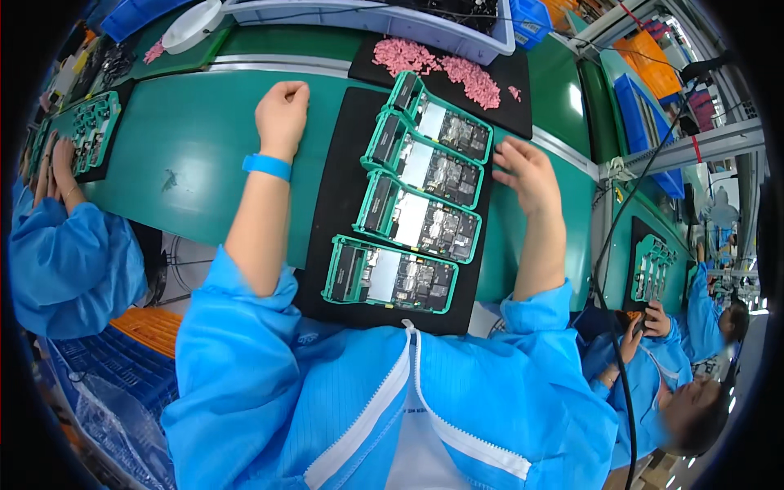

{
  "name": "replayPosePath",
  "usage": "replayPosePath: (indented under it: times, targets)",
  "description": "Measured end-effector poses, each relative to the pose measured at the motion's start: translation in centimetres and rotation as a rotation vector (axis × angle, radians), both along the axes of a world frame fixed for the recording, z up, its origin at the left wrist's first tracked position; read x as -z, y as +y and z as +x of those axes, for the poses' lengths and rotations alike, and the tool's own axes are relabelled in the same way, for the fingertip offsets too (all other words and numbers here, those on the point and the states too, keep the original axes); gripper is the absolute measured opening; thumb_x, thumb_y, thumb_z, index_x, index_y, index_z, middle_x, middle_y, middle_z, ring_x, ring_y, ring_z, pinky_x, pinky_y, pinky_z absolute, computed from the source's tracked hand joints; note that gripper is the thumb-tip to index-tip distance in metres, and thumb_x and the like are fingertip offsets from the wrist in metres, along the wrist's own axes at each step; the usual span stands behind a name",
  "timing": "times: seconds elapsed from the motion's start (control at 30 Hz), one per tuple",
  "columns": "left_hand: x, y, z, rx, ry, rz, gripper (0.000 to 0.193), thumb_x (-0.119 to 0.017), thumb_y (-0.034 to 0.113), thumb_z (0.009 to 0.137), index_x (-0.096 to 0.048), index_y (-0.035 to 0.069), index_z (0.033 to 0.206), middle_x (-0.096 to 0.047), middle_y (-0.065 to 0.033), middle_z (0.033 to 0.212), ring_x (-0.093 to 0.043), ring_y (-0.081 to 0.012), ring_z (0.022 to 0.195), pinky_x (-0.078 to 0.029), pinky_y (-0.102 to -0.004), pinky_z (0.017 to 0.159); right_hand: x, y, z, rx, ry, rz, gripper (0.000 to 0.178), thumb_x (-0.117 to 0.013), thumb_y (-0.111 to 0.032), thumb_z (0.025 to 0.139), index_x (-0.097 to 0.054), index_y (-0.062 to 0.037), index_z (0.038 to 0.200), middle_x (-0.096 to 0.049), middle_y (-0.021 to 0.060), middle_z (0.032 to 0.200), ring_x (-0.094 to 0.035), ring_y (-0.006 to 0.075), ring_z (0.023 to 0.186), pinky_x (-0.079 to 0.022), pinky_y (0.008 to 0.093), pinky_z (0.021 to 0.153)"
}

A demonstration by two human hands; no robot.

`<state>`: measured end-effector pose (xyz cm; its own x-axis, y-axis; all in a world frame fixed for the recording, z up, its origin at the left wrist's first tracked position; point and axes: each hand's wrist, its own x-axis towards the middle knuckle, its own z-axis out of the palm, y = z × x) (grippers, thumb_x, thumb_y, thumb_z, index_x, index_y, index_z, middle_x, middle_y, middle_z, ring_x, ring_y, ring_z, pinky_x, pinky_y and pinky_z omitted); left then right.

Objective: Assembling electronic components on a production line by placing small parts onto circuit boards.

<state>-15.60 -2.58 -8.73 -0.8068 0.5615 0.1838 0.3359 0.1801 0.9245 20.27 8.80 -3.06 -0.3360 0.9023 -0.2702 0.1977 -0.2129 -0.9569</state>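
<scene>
Several green plastic frames stand in a column on a black mat, each holding opened electronics with a dark circuit board and a silver plate: the top frame (451,122), the second frame (437,167), the third frame (420,219) and the nearest frame (392,278). My left hand (282,121) is closed in a fist over the green bench, left of the frames; whatever it may hold is hidden. To the right of the upper two frames is my right hand (529,173), its fingers loosely bent and apart, fingertips close to the frames' right edge. Nothing shows in it.
Small pink pieces (474,80) lie heaped on a dark mat (516,118) beyond the frames. Behind them stands a pale lilac bin (359,18). A black cable (611,237) hangs at the right. Co-workers sit at both sides, one with hands (64,167) at the left.
</scene>
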Motion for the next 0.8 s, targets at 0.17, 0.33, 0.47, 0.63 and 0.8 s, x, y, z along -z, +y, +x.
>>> replayPosePath:
  times: [0.17, 0.33, 0.47, 0.63, 0.8]
  targets:
    - [-0.1, 2.1, 0.2, 0.051, 0.275, -0.064, 0.026, -0.06, 0.036, 0.085, -0.071, 0.014, 0.09, -0.07, -0.008, 0.085, -0.067, -0.0281, 0.082, -0.051, -0.0379, 0.07, -0.7, 1.5, -1.8, 0.035, -0.262, 0.108, 0.049, -0.07, -0.042, 0.083, -0.064, -0.0016, 0.11, -0.056, -0.004, 0.081, -0.049, 0.005, 0.071, -0.041, 0.022, 0.062]
    - [2.5, 1.8, -2.2, 0.13, 0.215, -0.071, 0.034, -0.06, 0.038, 0.087, -0.069, 0.009, 0.102, -0.069, -0.0122, 0.094, -0.066, -0.0228, 0.088, -0.049, -0.033, 0.079, -0.2, -0.5, -4.8, 0.081, -0.454, 0.319, 0.058, -0.08, -0.043, 0.069, -0.059, 0.0029, 0.099, -0.062, 0.0087, 0.084, -0.056, 0.0159, 0.073, -0.046, 0.0325, 0.063]
    - [6.1, 1.5, -6.3, 0.244, 0.24, -0.074, 0.029, -0.059, 0.027, 0.092, -0.066, 0.001, 0.104, -0.068, -0.0087, 0.096, -0.06, -0.0147, 0.087, -0.047, -0.029, 0.081, 3.0, -0.7, -6.1, 0.086, 0.088, 0.303, 0.043, -0.077, -0.016, 0.072, -0.058, 0.0058, 0.104, -0.064, 0.0131, 0.096, -0.061, 0.0189, 0.086, -0.051, 0.0348, 0.078]
    - [5.3, 2.5, -5.4, 0.297, 0.065, 0.006, 0.027, -0.061, 0.025, 0.092, -0.064, 0.0, 0.102, -0.064, -0.0033, 0.091, -0.054, -0.011, 0.081, -0.045, -0.0241, 0.075, 0.9, -2.9, -2.4, 0.243, 0.259, 0.193, 0.04, -0.075, -0.008, 0.074, -0.052, 0.0072, 0.103, -0.061, 0.0127, 0.096, -0.059, 0.017, 0.086, -0.05, 0.03, 0.076]
    - [4.7, 1.7, -5.6, 0.319, -0.049, 0.039, 0.024, -0.06, 0.023, 0.094, -0.062, 0.001, 0.103, -0.06, 0.0, 0.093, -0.052, -0.0073, 0.083, -0.043, -0.0218, 0.075, 2.3, -4.8, 3.6, 0.494, 0.52, 0.153, 0.036, -0.071, 0.0, 0.075, -0.055, 0.0023, 0.107, -0.063, 0.0072, 0.095, -0.061, 0.0162, 0.082, -0.05, 0.0294, 0.075]
